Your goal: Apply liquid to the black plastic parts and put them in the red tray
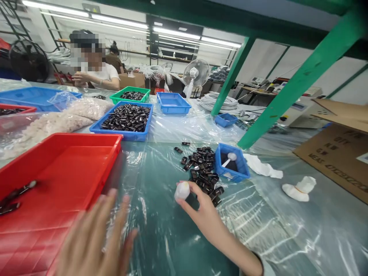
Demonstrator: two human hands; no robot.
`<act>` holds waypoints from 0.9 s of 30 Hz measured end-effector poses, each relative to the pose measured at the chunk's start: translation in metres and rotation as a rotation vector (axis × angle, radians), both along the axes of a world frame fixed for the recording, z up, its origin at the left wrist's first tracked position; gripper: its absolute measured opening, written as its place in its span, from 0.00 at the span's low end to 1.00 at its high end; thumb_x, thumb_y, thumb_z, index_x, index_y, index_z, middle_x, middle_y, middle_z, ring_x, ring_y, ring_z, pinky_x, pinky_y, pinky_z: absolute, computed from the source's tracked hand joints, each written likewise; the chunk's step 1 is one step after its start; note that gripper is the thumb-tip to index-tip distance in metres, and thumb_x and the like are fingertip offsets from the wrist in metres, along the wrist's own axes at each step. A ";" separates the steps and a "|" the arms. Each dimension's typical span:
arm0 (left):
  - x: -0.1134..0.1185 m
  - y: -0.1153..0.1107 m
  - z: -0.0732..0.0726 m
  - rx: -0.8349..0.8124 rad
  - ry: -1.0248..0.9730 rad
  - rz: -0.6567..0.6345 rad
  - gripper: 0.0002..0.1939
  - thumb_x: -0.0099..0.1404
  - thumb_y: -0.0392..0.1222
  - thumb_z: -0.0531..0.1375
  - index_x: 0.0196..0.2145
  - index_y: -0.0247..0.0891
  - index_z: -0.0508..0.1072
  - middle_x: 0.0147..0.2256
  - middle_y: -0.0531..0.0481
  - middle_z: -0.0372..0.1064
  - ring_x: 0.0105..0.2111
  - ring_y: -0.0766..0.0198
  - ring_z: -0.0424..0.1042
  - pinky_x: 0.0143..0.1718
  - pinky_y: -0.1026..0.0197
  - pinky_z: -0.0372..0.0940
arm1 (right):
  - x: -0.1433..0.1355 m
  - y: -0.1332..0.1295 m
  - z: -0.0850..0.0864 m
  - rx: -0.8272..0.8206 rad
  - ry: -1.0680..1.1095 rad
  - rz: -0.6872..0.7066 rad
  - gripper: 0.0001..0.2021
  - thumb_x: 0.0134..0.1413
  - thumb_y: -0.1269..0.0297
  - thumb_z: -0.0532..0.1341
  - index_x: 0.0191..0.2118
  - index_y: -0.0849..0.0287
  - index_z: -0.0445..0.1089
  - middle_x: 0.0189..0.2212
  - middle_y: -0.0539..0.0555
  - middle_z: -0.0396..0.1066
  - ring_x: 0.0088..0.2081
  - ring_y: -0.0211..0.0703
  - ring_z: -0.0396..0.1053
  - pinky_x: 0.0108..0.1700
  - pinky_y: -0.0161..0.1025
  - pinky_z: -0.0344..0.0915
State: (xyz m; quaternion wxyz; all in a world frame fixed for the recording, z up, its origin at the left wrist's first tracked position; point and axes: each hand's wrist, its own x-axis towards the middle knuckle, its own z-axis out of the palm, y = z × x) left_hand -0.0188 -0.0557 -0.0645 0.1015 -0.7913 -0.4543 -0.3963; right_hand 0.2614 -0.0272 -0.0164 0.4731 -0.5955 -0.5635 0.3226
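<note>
Between the thumb and fingers of my right hand (201, 211) is a small white rounded object (182, 191), held over the green table surface (161, 230). Just beyond that hand lies a loose pile of small black parts (204, 165). My left hand (97, 237) is blurred, fingers spread with nothing in them, beside the right wall of a large red tray (66, 153). A few black pieces (17, 197) lie inside the tray at its left. A small blue bin (244, 176) with black contents and a white spoon (230, 158) stands right of the pile.
Behind the red tray are a blue tray of black parts (126, 119), a green tray (146, 94) and a bag of pale pieces (54, 124). Green posts (296, 84), white cloths (263, 166) and a cardboard box (336, 153) stand right. A person (100, 73) sits across the table.
</note>
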 end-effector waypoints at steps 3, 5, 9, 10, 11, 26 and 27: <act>0.064 0.008 0.042 0.098 0.334 -0.135 0.27 0.68 0.43 0.55 0.62 0.28 0.61 0.61 0.33 0.60 0.61 0.46 0.58 0.65 0.49 0.40 | 0.006 0.005 0.006 0.040 -0.011 -0.036 0.11 0.49 0.63 0.67 0.40 0.54 0.72 0.36 0.54 0.77 0.41 0.52 0.72 0.45 0.46 0.64; 0.088 0.006 0.043 0.070 0.427 -0.184 0.27 0.70 0.44 0.53 0.61 0.27 0.61 0.59 0.32 0.63 0.58 0.45 0.63 0.63 0.47 0.47 | 0.018 0.006 0.014 0.113 0.017 -0.110 0.11 0.52 0.61 0.66 0.41 0.55 0.70 0.38 0.54 0.76 0.41 0.51 0.72 0.45 0.46 0.65; 0.128 0.016 0.034 -0.218 0.253 -0.217 0.26 0.72 0.45 0.50 0.62 0.29 0.58 0.61 0.31 0.60 0.59 0.40 0.62 0.54 0.36 0.61 | 0.055 0.005 0.026 0.291 0.111 -0.316 0.13 0.59 0.56 0.61 0.46 0.56 0.65 0.42 0.54 0.72 0.44 0.47 0.70 0.48 0.46 0.66; 0.140 0.023 0.035 -0.261 0.231 -0.232 0.26 0.73 0.47 0.49 0.62 0.29 0.57 0.61 0.30 0.59 0.59 0.40 0.61 0.54 0.35 0.61 | 0.065 0.005 0.026 0.320 0.132 -0.364 0.13 0.61 0.56 0.60 0.47 0.57 0.65 0.43 0.54 0.71 0.44 0.46 0.70 0.47 0.47 0.66; 0.154 0.031 0.037 -0.282 0.223 -0.249 0.26 0.73 0.48 0.49 0.62 0.29 0.58 0.61 0.31 0.58 0.60 0.40 0.60 0.55 0.35 0.60 | 0.074 0.004 0.026 0.338 0.151 -0.402 0.14 0.62 0.56 0.58 0.49 0.58 0.65 0.44 0.54 0.71 0.43 0.46 0.71 0.46 0.48 0.67; 0.240 0.085 0.025 -0.243 0.226 -0.488 0.15 0.69 0.36 0.59 0.53 0.37 0.69 0.58 0.42 0.63 0.60 0.48 0.60 0.58 0.36 0.55 | 0.103 -0.005 0.003 0.225 0.272 -0.284 0.13 0.64 0.59 0.59 0.49 0.60 0.68 0.40 0.52 0.73 0.33 0.39 0.73 0.34 0.40 0.72; 0.238 0.086 0.025 -0.240 0.221 -0.475 0.14 0.69 0.36 0.59 0.52 0.37 0.70 0.57 0.43 0.64 0.58 0.48 0.62 0.57 0.37 0.57 | 0.102 -0.005 0.003 0.212 0.266 -0.278 0.13 0.64 0.60 0.59 0.49 0.60 0.68 0.41 0.53 0.73 0.34 0.39 0.74 0.34 0.41 0.72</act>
